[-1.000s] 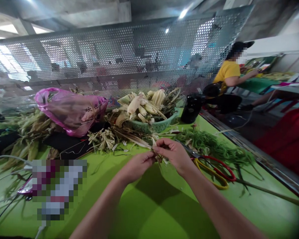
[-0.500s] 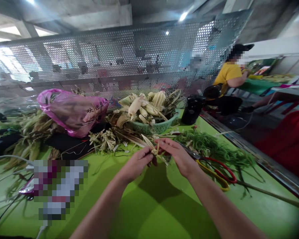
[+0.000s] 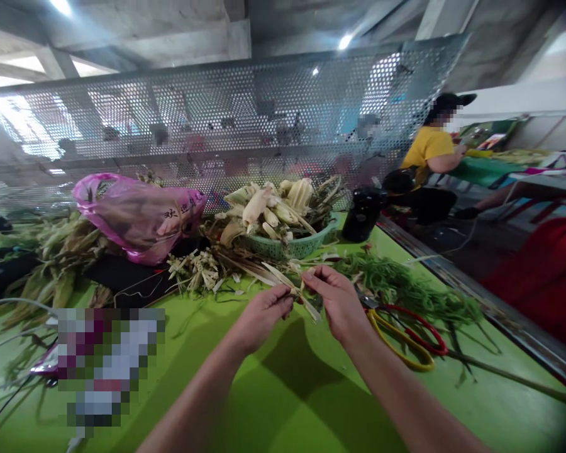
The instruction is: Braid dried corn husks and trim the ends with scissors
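Both my hands meet over the green table (image 3: 283,390) and pinch the same pale dried leaf strip (image 3: 287,284). My left hand (image 3: 263,311) grips its near end with fingers closed. My right hand (image 3: 337,299) holds the other part between thumb and fingers, with a strip end sticking up above it. Just right of my right hand lie scissors with red and yellow handles (image 3: 408,336). A small heap of folded leaf pieces (image 3: 195,267) sits beyond my left hand.
A green basket (image 3: 292,245) heaped with husks stands at the back, a pink plastic bag (image 3: 136,214) to its left, a black container (image 3: 363,214) to its right. Green stalks (image 3: 405,286) lie right. A perforated metal screen (image 3: 226,119) backs the table. A person in yellow (image 3: 429,148) sits at far right.
My hands have shifted slightly lower and the strip has turned between them, its ends now angled out to the left and downward. The view has tilted a little.
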`<state>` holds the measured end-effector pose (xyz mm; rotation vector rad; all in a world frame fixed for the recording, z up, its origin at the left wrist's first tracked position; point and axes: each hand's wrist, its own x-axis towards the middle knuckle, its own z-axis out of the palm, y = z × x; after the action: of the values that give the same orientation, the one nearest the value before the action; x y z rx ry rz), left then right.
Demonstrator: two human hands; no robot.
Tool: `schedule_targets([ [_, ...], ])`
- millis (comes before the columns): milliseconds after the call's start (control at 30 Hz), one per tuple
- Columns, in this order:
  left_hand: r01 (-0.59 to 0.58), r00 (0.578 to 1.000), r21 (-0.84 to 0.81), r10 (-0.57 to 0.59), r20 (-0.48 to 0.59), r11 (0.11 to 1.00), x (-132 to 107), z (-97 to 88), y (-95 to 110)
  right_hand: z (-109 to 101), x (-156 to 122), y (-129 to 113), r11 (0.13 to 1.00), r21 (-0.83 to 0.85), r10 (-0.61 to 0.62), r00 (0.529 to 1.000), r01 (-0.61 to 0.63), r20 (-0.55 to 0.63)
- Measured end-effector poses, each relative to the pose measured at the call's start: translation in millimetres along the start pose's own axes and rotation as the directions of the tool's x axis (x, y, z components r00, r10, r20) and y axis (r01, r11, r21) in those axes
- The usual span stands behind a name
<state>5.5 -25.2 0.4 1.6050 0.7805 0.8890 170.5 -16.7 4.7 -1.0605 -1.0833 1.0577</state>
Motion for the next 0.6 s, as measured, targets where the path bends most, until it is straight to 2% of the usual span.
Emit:
schedule_targets([
  [100,0.013,0.999,-0.027,-0.014,-0.038,1.000,-0.6,0.6,3.2,-1.8,0.3,-2.6,0.998,-0.055,-0.014,0.999,0.016,0.034],
  [233,0.044,0.994,-0.191,-0.062,-0.089,0.981,-0.8,-0.6,12.3,-1.5,-2.9,-11.8,0.988,-0.155,0.003,0.980,0.028,0.200],
  [367,0.030,0.992,-0.345,-0.069,-0.102,0.938,-2.2,-4.2,14.9,0.8,-7.8,-16.8,0.944,-0.308,-0.007,0.942,0.116,0.335],
  [467,0.040,0.986,-0.429,-0.105,-0.129,0.903,-3.4,-6.4,11.5,1.6,-9.5,-17.3,0.903,-0.387,-0.039,0.933,0.186,0.358],
  [600,0.056,0.967,-0.439,-0.158,-0.201,0.897,-2.4,-6.3,10.7,1.7,-10.5,-17.2,0.870,-0.445,-0.028,0.923,0.212,0.384],
])
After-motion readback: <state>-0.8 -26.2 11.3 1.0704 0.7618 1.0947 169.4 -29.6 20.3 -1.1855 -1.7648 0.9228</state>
